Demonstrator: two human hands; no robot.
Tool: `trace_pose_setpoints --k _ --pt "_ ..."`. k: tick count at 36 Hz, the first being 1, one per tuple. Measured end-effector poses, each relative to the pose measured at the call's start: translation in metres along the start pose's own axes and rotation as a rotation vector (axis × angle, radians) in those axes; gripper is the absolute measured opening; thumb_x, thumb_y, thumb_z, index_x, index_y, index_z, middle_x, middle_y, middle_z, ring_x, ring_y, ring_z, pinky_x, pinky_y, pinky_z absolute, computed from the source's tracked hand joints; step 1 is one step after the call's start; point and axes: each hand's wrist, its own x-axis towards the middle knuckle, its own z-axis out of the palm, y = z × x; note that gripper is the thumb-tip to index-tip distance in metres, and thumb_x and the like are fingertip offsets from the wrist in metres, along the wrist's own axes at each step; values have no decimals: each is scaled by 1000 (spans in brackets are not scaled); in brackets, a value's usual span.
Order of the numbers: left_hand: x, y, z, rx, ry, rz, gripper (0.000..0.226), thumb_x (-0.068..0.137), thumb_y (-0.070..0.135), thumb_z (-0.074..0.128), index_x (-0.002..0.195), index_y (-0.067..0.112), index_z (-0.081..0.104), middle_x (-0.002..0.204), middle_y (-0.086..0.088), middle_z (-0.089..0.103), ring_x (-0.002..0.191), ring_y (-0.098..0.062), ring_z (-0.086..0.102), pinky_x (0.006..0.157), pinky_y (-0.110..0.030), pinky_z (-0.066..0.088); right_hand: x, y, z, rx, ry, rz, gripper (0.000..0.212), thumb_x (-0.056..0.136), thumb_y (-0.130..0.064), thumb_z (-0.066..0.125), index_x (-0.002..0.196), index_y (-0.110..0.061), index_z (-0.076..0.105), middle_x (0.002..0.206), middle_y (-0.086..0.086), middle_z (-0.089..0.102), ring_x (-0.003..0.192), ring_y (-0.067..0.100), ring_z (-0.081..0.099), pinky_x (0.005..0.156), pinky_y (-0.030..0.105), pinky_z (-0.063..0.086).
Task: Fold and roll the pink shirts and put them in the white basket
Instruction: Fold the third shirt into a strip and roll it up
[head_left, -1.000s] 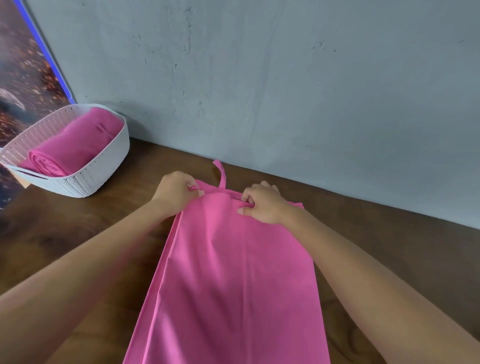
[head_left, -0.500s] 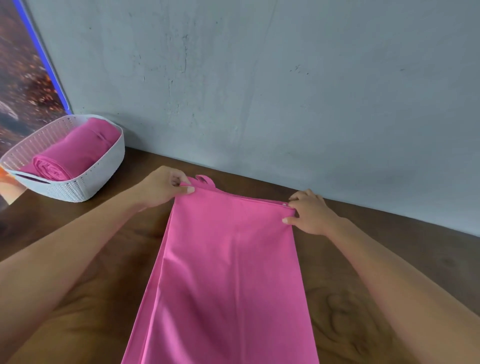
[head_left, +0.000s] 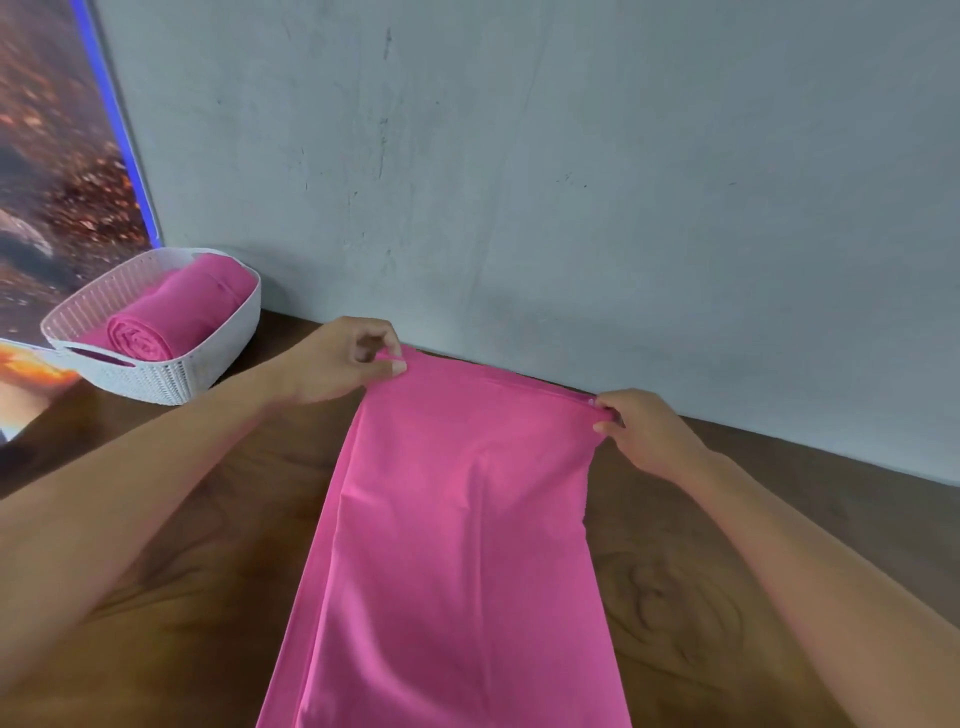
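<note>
A pink shirt (head_left: 457, 545), folded into a long strip, lies on the brown wooden table (head_left: 197, 545) and runs from the wall toward me. My left hand (head_left: 337, 364) pinches its far left corner. My right hand (head_left: 644, 431) pinches its far right corner. The far edge is stretched straight between both hands, close to the wall. The white basket (head_left: 202, 364) stands at the back left of the table and holds one rolled pink shirt (head_left: 171, 317).
A grey wall (head_left: 519, 182) rises right behind the table's far edge. A poster with a blue border (head_left: 62, 171) leans at the left behind the basket. Bare table shows on both sides of the strip.
My hands moved apart from the middle of the far edge to its two corners. The loose strap at the far edge is tucked out of sight. The edge now sits nearer the wall.
</note>
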Motion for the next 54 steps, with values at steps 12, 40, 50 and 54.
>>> trace_pose_setpoints --k 12,40,50,54 --pt "-16 18 -14 -50 205 55 22 88 26 79 83 9 66 79 11 66 59 -7 57 69 -14 42 -34 -8 -43 -103 106 1 20 87 -35 76 90 -15 71 84 -5 62 77 12 57 73 35 48" --pt "-144 -41 53 4 129 -161 12 78 17 87 74 22 77 85 5 72 78 -12 69 80 -32 56 -162 -34 112 153 55 198 7 89 -14 73 93 -8 74 90 -6 53 79 7 52 69 16 34" --pt "-213 -16 111 144 172 -202 16 78 16 86 71 26 76 83 9 71 84 -8 66 84 -18 48 -242 -23 131 233 88 226 6 86 -6 76 81 -6 72 81 -5 48 70 4 49 64 14 37" --pt "-245 3 130 174 148 -202 17 78 17 87 70 28 76 83 9 70 83 -9 66 82 -16 48 -283 -17 134 266 98 226 9 86 -7 76 78 -8 72 81 -3 51 73 5 50 64 14 36"
